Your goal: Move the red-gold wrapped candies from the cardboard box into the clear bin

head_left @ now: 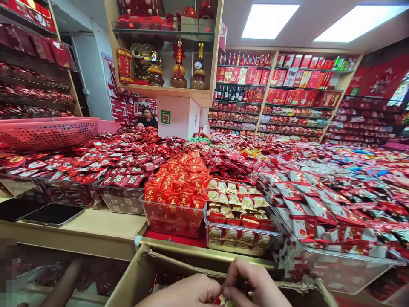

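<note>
Both hands are at the bottom centre, above an open cardboard box [128, 281]. My left hand [188, 290] is closed, its thumb and fingers pinched on a small red and yellow-green packet [223, 300]. Against it, my right hand [252, 283] has bent fingers closed on the same packet. Most of the packet is hidden by the fingers and the frame's lower edge. Just beyond the box stand a clear bin of red-orange packets [174, 217] and a clear bin of gold and red wrapped sweets [239, 238].
More bins of packets [345, 251] spread right and back. Two phones [54, 213] lie on the ledge at left, below a pink basket [51, 132]. A white pillar [174, 117] supports a glass-shelved cabinet [162, 89]. A person [147, 117] is behind the piles.
</note>
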`<state>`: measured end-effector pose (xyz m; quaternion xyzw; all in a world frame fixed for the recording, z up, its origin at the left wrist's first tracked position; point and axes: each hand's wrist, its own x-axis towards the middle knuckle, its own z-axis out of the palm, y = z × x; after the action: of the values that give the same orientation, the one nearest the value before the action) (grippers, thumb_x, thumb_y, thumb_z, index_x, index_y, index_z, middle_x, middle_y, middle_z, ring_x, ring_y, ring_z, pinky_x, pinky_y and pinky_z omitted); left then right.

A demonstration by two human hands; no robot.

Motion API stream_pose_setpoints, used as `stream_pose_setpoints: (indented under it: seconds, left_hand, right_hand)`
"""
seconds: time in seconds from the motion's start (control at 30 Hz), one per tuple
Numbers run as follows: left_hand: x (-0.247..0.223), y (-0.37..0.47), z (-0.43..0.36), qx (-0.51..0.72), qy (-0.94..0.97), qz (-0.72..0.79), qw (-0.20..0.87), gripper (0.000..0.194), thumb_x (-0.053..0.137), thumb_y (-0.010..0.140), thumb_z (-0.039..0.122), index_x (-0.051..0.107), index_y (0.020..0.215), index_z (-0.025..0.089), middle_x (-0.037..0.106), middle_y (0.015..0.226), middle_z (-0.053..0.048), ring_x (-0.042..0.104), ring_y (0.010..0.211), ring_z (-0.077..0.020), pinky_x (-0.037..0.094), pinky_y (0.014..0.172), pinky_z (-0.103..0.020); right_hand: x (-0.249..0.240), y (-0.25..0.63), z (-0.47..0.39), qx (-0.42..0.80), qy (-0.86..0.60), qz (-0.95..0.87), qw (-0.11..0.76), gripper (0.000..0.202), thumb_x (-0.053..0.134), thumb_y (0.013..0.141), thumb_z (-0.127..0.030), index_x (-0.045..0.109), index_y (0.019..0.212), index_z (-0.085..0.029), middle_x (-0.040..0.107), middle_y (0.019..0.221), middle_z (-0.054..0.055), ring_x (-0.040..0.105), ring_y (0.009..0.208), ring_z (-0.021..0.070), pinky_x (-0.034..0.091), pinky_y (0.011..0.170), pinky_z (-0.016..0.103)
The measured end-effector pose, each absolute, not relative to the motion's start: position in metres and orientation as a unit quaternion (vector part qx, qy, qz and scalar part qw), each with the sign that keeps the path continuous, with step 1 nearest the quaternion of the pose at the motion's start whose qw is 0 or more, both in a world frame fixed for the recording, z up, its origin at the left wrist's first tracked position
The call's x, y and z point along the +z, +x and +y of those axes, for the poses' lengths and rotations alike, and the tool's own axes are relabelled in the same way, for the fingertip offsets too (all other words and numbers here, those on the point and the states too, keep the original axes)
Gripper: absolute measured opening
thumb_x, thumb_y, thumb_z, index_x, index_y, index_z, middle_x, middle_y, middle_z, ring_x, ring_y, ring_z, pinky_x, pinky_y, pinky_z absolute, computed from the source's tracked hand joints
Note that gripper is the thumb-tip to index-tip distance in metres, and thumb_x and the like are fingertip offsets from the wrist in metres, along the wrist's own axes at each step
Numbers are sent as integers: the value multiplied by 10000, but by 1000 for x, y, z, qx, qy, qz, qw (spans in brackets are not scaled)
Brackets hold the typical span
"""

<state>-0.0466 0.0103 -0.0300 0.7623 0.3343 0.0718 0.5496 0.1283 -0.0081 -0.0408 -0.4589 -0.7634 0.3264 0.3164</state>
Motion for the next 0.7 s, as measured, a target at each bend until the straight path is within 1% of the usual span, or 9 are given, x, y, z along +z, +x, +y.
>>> stream_pose_setpoints:
  seconds: [0.03,0.1,0.13,0.2,0.3,0.4,0.5,0.6,0.7]
  left_hand:
    - [-27,-43,8,98,738,332,579,187,521,735,310,590,637,167,385,529,62,325,489,-79,262,451,-174]
    - [-20,-36,5,138,676,329,645,262,504,759,403,609,734,163,495,604,34,421,531,-95,332,508,-189]
    - [-18,-33,4,154,645,327,673,298,491,768,433,610,781,160,541,644,15,472,554,-106,364,535,-203]
    - [-13,-28,2,187,606,319,705,313,477,787,437,597,850,154,590,717,-13,545,602,-127,401,567,-222]
    - [-9,-23,2,211,587,306,719,281,495,798,399,591,883,149,609,792,-25,584,660,-135,420,578,-219]
    - [-7,-21,3,204,566,294,743,252,546,780,360,591,903,145,622,867,-42,618,702,-146,427,572,-202]
    - [-8,-21,2,208,528,289,771,252,585,762,316,578,960,160,617,971,-65,642,766,-172,451,612,-215]
    - [-10,-23,1,216,494,293,790,236,569,780,275,571,991,168,612,1008,-78,641,817,-185,465,669,-239]
    - [-11,-26,1,236,462,281,807,238,530,807,232,554,1036,171,602,1018,-84,627,870,-193,461,728,-262]
  right_hand:
    - [-39,130,-10,337,-457,-739,361,26,511,687,-143,523,677,-164,560,621,-10,487,566,102,377,513,196]
    - [-34,132,-12,384,-451,-678,435,106,506,756,-257,535,794,-163,570,696,14,509,635,122,414,573,226]
    - [-32,133,-13,409,-449,-649,458,160,511,767,-306,537,829,-161,571,716,20,514,650,125,420,583,233]
    - [-26,135,-12,449,-453,-603,478,214,548,750,-359,548,811,-154,564,682,9,504,612,113,412,547,222]
    - [-17,139,-7,500,-458,-552,485,231,605,708,-368,551,719,-144,549,588,-20,472,517,81,380,479,198]
    - [-12,140,-3,546,-445,-496,507,230,640,681,-351,553,703,-138,572,586,-21,484,510,71,386,481,189]
    - [-12,140,-2,569,-428,-458,533,216,645,684,-335,545,694,-143,580,601,-27,490,522,62,395,498,180]
    - [-16,140,-3,546,-423,-470,549,194,630,704,-325,544,743,-156,577,635,-31,495,552,60,409,520,176]
    - [-23,141,-5,481,-435,-516,560,175,593,740,-318,536,829,-178,566,704,-24,511,618,76,438,564,191]
